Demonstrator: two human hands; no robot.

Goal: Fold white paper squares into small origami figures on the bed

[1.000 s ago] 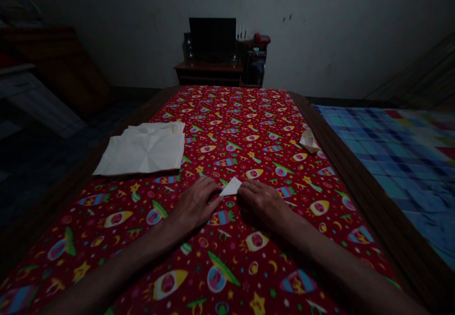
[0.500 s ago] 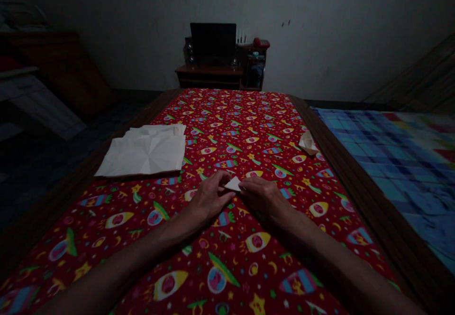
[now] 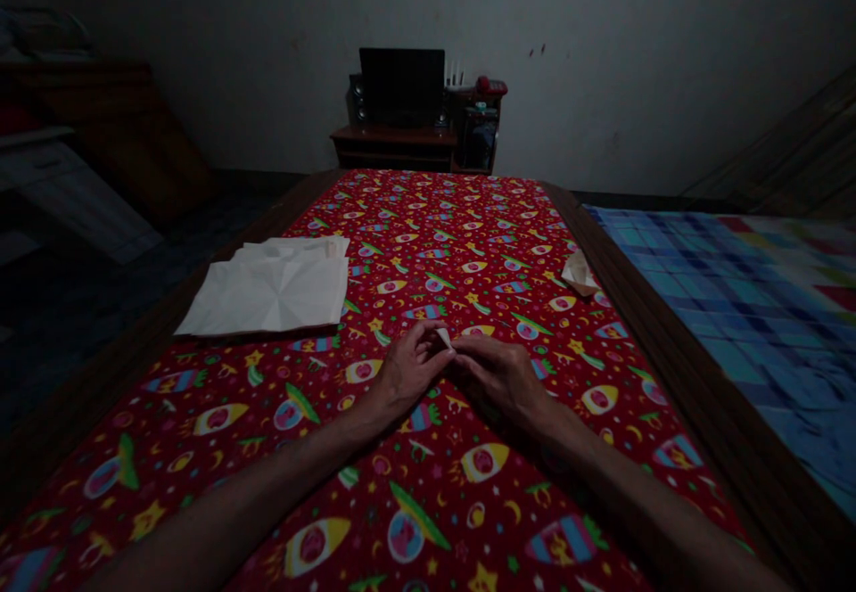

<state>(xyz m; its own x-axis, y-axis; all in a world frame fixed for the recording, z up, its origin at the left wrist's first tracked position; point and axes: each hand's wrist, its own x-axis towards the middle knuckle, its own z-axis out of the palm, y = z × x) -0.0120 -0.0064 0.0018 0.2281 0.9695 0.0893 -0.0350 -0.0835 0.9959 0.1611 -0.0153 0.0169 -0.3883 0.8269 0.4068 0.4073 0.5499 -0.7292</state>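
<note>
Between my fingertips is a small folded piece of white paper (image 3: 445, 338), seen nearly edge-on as a narrow sliver. My left hand (image 3: 409, 365) pinches it from the left, thumb below and fingers curled behind. From the right, the fingertips of my right hand (image 3: 501, 367) close on its other side. Both hands hover low over a red cloth (image 3: 401, 440) printed with rockets and stars. Fingers cover most of the paper, so its full folded shape is hidden.
A stack of creased white sheets (image 3: 267, 289) lies to the left on the cloth. Near the right edge sits another folded paper piece (image 3: 579, 273). A dark monitor (image 3: 401, 84) with speakers and a red telephone (image 3: 491, 86) stand by the far wall. Blue checked fabric (image 3: 709, 307) spreads at the right.
The paper has turned from a visible white triangle to a thin sliver. My left thumb has come in to meet the right fingertips, and my hands are closer together.
</note>
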